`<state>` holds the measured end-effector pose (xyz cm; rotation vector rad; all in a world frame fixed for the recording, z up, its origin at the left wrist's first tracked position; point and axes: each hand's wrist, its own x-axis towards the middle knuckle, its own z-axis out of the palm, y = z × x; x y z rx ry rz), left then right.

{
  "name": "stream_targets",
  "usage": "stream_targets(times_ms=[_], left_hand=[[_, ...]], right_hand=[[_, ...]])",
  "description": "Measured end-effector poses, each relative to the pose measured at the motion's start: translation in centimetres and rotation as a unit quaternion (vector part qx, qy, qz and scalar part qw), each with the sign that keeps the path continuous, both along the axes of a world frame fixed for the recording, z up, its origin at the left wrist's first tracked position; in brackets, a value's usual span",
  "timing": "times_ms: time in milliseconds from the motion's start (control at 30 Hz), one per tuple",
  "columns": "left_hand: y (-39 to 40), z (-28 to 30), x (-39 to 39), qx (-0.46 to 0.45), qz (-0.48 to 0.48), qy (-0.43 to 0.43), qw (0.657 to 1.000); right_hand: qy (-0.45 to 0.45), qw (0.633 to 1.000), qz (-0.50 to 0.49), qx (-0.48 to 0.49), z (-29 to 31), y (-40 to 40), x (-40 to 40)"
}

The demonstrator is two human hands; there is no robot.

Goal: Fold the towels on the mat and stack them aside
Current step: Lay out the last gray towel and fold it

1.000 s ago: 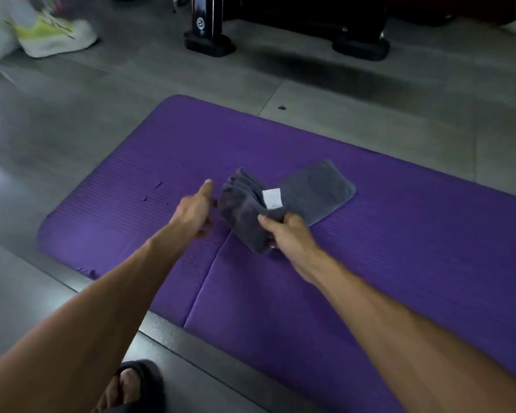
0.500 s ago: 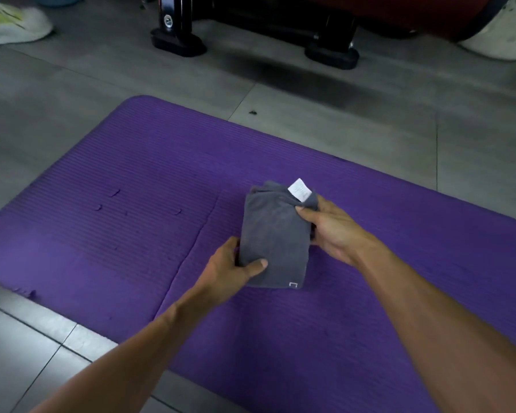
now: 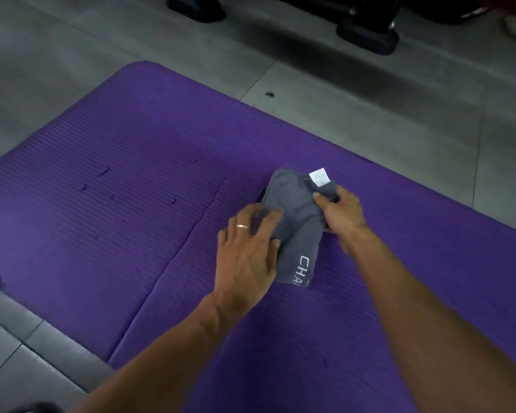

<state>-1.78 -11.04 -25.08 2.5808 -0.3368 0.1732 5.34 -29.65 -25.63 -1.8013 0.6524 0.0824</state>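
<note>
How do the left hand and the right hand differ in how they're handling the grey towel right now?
The left hand lies fairly flat on the grey towel with fingers spread; the right hand pinches the towel's far corner beside the white tag. The left hand wears a ring; the right shows none. Both touch the same folded towel on the purple mat.

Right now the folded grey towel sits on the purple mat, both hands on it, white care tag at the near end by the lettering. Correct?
Not quite. In the head view the white care tag is at the far end of the folded grey towel, opposite the lettering. The rest holds: towel on the purple ribbed mat, left hand and right hand both on it.
</note>
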Motion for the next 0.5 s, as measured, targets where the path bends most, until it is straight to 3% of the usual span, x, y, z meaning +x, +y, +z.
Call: stream_targets(times_ms=[67,133,200,267,333,400,500], left_hand=[[0.4,-1.3,-0.8,0.047,-0.131,-0.098,0.985],[0.7,-1.9,-1.7,0.082,-0.205,-0.079,0.972],[0.9,-2.4,-2.4,0.109,-0.213,-0.042,0.97],[1.1,-2.6,-3.1,0.129,-0.21,-0.029,0.969],[0.9,-2.9,-3.8,0.146,-0.212,-0.031,0.966],[0.5,-3.2,-4.5,0.164,-0.203,-0.028,0.965],[0.2,-3.8,-4.6,0.162,-0.185,-0.02,0.969]], right_hand=[[0.035,0.993,0.029,-0.108,-0.1,-0.6,0.4],[0.039,0.955,0.063,-0.288,0.4,-1.0,0.0],[-0.121,0.903,0.121,-0.394,0.9,-0.5,-1.1],[-0.232,0.842,0.298,-0.385,0.5,0.8,-2.7],[-0.179,0.771,0.478,-0.381,-0.7,2.0,-4.3],[-0.125,0.725,0.524,-0.43,-1.8,1.6,-3.9],[-0.12,0.683,0.519,-0.499,-2.5,0.1,-0.5]])
